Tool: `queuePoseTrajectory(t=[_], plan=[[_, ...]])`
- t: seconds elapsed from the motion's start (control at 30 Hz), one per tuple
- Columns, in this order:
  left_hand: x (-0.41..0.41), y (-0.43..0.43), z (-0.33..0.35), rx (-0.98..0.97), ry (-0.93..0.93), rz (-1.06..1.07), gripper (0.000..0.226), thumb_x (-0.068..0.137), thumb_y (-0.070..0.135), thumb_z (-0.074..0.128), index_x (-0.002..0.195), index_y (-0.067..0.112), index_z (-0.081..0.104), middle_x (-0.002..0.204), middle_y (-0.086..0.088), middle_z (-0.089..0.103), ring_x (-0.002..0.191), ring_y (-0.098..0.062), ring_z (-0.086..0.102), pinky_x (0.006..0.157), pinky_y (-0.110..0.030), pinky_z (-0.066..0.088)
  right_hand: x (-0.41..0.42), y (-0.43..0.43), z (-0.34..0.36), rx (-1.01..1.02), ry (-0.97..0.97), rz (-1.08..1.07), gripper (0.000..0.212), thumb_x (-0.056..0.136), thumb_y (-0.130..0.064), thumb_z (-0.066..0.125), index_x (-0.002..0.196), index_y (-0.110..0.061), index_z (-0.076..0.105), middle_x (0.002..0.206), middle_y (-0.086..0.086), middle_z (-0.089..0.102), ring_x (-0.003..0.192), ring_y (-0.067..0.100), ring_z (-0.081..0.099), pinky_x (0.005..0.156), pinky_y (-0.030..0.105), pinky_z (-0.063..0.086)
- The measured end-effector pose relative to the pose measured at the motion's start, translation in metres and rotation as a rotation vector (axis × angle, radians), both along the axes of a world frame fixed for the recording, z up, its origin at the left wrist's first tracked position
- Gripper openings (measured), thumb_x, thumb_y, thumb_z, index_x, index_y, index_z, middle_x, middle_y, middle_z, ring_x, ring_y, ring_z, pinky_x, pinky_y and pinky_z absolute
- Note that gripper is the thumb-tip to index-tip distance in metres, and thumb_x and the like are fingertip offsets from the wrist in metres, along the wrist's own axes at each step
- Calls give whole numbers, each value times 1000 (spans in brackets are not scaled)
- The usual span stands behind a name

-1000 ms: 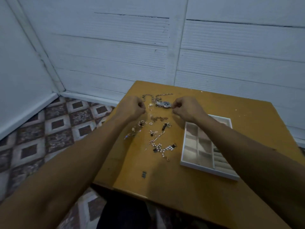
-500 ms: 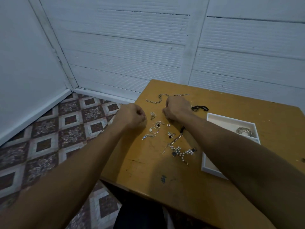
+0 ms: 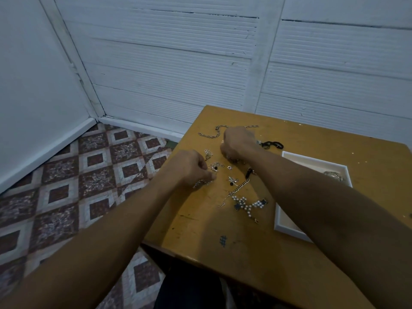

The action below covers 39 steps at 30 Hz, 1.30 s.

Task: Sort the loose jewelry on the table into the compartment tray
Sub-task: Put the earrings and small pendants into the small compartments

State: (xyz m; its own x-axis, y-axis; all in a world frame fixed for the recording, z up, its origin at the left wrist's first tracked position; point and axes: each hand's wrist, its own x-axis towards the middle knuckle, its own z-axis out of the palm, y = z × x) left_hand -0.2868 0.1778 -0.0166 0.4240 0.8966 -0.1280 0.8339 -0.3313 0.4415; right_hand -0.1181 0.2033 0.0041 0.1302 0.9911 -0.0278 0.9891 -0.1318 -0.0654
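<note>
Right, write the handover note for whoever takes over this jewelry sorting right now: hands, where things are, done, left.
Left hand: fingers curled down at the small silver pieces on the pile's left; whether it pinches one is hidden.
Right hand: curled, fingertips down among pieces at the back; grip also hidden.
On the table: link chain at the back, black cord near the tray, thin chain, pearl piece nearest.
Tray: on the right, partly under the right forearm, one silver item inside.
Done: that one item, as far as shows.
Left: nearly everything.
</note>
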Motion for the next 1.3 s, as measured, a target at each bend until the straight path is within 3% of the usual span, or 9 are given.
queuePoseTrajectory(t=[0.13, 0.33, 0.53, 0.63, 0.7, 0.87, 1.03, 1.23, 1.3], plan=[[6, -1, -1, 33, 50, 16, 40, 73, 51, 77, 96, 19, 71, 90, 2, 68, 85, -14, 62, 80, -37, 55, 9, -2, 7, 38, 100, 6, 22, 88, -36, 60, 94, -15, 64, 97, 5, 67, 96, 26, 59, 89, 43, 49], [11, 1, 2, -4, 73, 45, 21, 77, 36, 77, 87, 20, 69, 86, 1, 67, 81, -12, 59, 67, -27, 47, 26, -20, 23, 99, 372, 71, 15, 90, -23, 52, 79, -12, 54, 82, 9, 61, 77, 23, 54, 71, 38, 47], [10, 1, 4, -51, 7, 102, 12, 78, 29, 77, 79, 18, 72, 83, 0, 70, 84, -15, 64, 81, -38, 55, 45, -37, 41, 70, 469, 191, 41, 91, -10, 44, 52, -19, 32, 49, 1, 32, 46, 17, 31, 49, 28, 25], [8, -1, 8, -47, -3, 115, 13, 77, 34, 78, 76, 21, 73, 80, 2, 70, 81, -12, 63, 80, -35, 55, 51, -48, 43, 56, 480, 208, 34, 95, -13, 41, 61, -14, 41, 57, 14, 44, 51, 18, 55, 52, 32, 33], [9, -4, 11, -30, -13, 115, 15, 77, 36, 77, 72, 24, 70, 77, 4, 69, 78, -10, 63, 76, -32, 55, 54, -57, 43, 57, 508, 196, 25, 99, -17, 40, 77, -8, 49, 75, 27, 59, 60, -1, 59, 59, 31, 41], [12, -10, 22, 29, -32, 60, 21, 88, 29, 67, 101, 15, 74, 97, -1, 72, 86, -12, 63, 77, -27, 51, 68, -76, 38, 96, 611, 165, 24, 102, -23, 41, 98, -2, 52, 87, 10, 66, 75, 16, 61, 67, 29, 46], [21, -20, 32, 28, -52, 38, 22, 92, 27, 62, 102, 12, 74, 106, -5, 72, 91, -15, 63, 81, -31, 51, 89, -100, 43, 128, 656, 97, 16, 102, -19, 41, 98, -7, 51, 77, -1, 60, 68, 12, 57, 64, 28, 44], [51, -42, 43, 0, -19, -53, 21, 92, 29, 61, 95, 13, 74, 89, 0, 71, 68, -4, 56, 59, -22, 41, 120, -142, 50, 104, 822, -15, 14, 100, -3, 42, 100, 0, 56, 74, 10, 61, 62, 14, 60, 61, 27, 53], [64, -49, 45, -7, -2, -82, 19, 93, 27, 60, 93, 14, 74, 90, -1, 71, 68, -4, 56, 62, -24, 41, 133, -158, 47, 63, 844, -53, 17, 100, -2, 43, 103, 3, 59, 78, 14, 63, 68, 18, 63, 67, 31, 55]])
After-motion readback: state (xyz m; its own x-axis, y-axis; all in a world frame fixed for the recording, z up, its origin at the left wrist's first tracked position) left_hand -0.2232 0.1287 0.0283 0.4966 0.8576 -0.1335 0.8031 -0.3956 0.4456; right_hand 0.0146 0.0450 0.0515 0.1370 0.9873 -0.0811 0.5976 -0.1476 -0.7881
